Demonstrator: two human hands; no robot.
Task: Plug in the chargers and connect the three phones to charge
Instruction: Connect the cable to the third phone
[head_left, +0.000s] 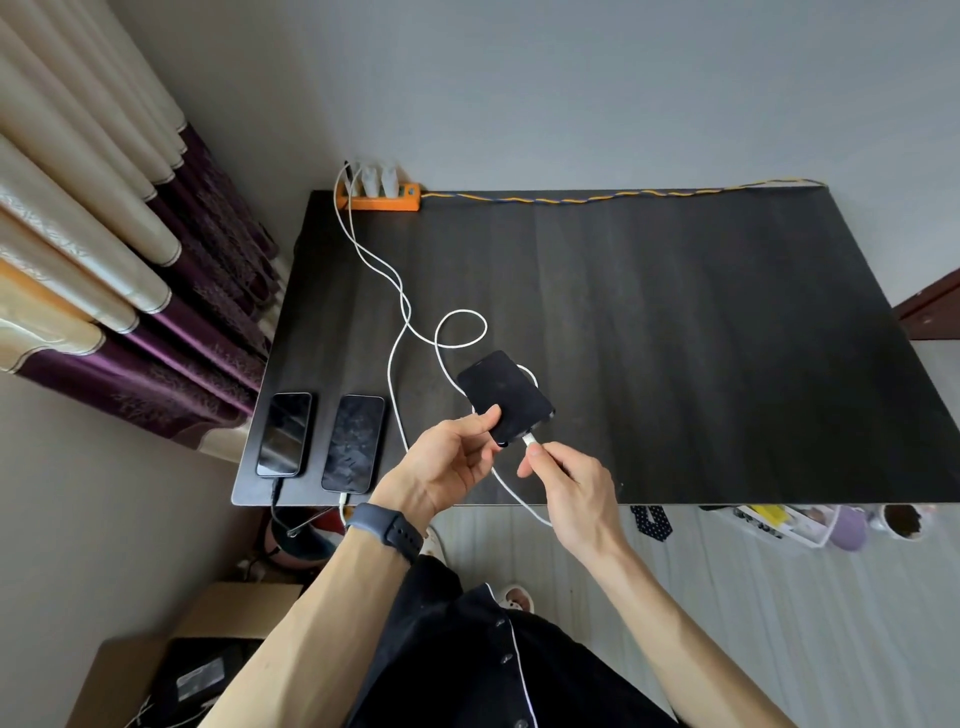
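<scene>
My left hand (451, 462) holds a black phone (501, 395) tilted above the dark table (701, 338), gripping its near end. My right hand (563, 480) pinches the white plug (530, 440) of a white cable (460, 332), its tip at the phone's bottom port. Two other phones (284, 434) (353, 443) lie flat side by side at the table's near left edge, each with a cable at its near end. An orange power strip (379, 197) at the far left corner carries several white chargers (376, 179).
Curtains (104, 260) hang to the left of the table. A braided yellow-blue cord (623, 195) runs along the table's far edge from the strip. Cardboard boxes (208, 649) sit on the floor at the lower left; cups and clutter (831, 525) lie under the near right edge.
</scene>
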